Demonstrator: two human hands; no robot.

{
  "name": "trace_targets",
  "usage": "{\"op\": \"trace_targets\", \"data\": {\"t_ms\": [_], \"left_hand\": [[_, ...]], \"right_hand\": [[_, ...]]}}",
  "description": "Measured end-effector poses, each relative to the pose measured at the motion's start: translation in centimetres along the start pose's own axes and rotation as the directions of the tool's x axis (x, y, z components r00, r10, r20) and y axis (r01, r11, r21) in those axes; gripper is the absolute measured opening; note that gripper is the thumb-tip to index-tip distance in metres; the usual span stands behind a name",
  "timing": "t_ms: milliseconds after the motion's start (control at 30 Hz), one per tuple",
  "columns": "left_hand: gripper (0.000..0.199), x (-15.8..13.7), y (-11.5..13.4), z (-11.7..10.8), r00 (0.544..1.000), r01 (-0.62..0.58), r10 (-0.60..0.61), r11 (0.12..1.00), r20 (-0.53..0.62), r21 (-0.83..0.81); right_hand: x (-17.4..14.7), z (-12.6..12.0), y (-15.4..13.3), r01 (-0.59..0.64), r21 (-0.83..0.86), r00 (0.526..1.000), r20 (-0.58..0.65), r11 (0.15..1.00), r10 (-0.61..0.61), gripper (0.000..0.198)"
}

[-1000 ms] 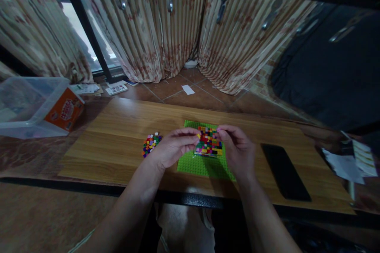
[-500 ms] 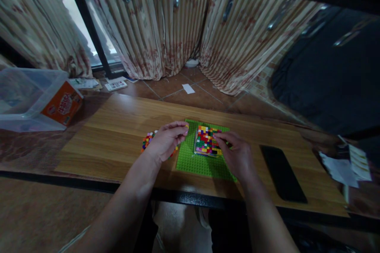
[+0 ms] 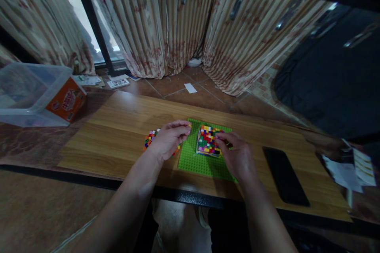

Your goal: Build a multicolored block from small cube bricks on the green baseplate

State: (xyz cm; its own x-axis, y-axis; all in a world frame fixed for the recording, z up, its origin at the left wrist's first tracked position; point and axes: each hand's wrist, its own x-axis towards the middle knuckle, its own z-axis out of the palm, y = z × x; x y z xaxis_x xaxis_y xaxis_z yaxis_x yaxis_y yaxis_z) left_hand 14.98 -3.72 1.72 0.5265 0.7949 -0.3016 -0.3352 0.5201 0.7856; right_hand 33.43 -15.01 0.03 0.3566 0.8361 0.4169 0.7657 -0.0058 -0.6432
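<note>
A green studded baseplate (image 3: 192, 162) lies on the wooden table, bearing a block of many-coloured toy bricks (image 3: 208, 140). My left hand (image 3: 172, 138) hovers over the plate's left edge, its thumb and fingertips pinched on a small yellow brick (image 3: 189, 126). Beneath and beside that hand is a pile of loose bricks (image 3: 150, 137), partly hidden by it. My right hand (image 3: 237, 152) is at the right side of the brick block, thumb and forefinger pinched together at its top. Whatever those fingertips hold, if anything, is too small to make out.
A black phone (image 3: 285, 176) lies on the table (image 3: 97, 138) to the right. At the far left stands a clear plastic bin (image 3: 35, 95) with an orange label. Papers (image 3: 344, 170) lie at the right end. Striped curtains (image 3: 178, 27) hang behind.
The whole view has shifted slightly, so everything appears a little further right. Both hands keep nearly the same pinched poses beside the brick block.
</note>
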Motion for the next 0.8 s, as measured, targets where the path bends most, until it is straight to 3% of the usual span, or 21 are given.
{"op": "trace_targets", "data": {"t_ms": [467, 800], "left_hand": [[0.013, -0.06, -0.01, 0.01, 1.000, -0.003, 0.003, 1.000, -0.006, 0.020], [0.015, -0.12, -0.03, -0.03, 1.000, -0.015, 0.015, 0.999, -0.001, 0.031]], "right_hand": [[-0.20, -0.26, -0.33, -0.023, -0.071, 1.000, -0.019, 0.997, 0.022, 0.013], [-0.17, -0.64, -0.27, -0.034, -0.068, 0.998, 0.054, 0.997, 0.038, 0.017]]}}
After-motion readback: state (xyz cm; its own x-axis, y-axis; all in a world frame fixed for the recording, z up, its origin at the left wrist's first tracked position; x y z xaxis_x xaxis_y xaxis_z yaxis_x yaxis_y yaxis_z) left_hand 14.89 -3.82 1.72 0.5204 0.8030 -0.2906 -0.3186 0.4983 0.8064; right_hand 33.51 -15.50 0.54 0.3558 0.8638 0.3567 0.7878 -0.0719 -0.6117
